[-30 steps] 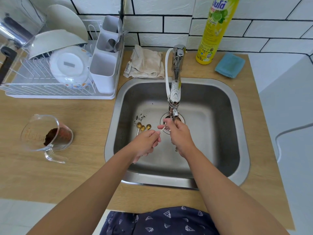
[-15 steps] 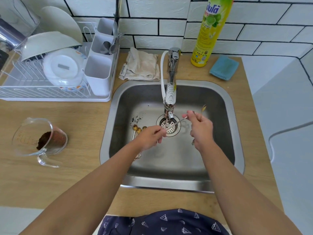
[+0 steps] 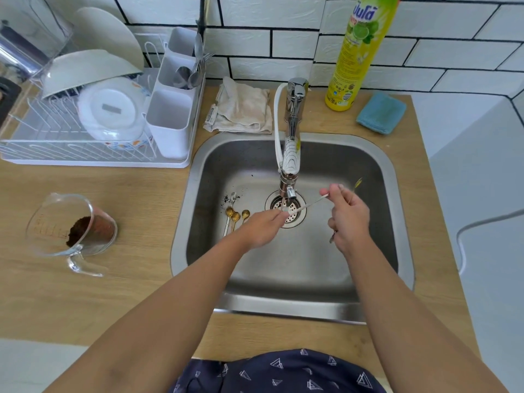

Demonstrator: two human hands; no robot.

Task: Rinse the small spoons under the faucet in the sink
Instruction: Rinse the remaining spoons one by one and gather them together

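Observation:
A thin small spoon [image 3: 310, 205] stretches between my hands just under the faucet [image 3: 289, 154], above the drain [image 3: 295, 217] of the steel sink [image 3: 195, 194]. My left hand [image 3: 262, 226] pinches the spoon's bowl end over the drain. My right hand [image 3: 347, 215] holds its handle end and also grips a second, gold-tipped spoon [image 3: 357, 184] that sticks up past the fingers. Three gold small spoons [image 3: 235, 215] lie on the sink floor left of the drain, next to dark crumbs. Whether water runs is unclear.
A dish rack [image 3: 93, 131] with bowls, a lid and a cutlery caddy stands at back left. A glass measuring cup [image 3: 73, 228] with brown powder sits on the wooden counter. A cloth [image 3: 243, 109], a yellow soap bottle [image 3: 357, 52] and a blue sponge [image 3: 381, 113] line the back.
My right hand moved right, away from the faucet, drawing the spoon's handle out. My left hand shifted right to the drain and kept its pinch on the bowl end.

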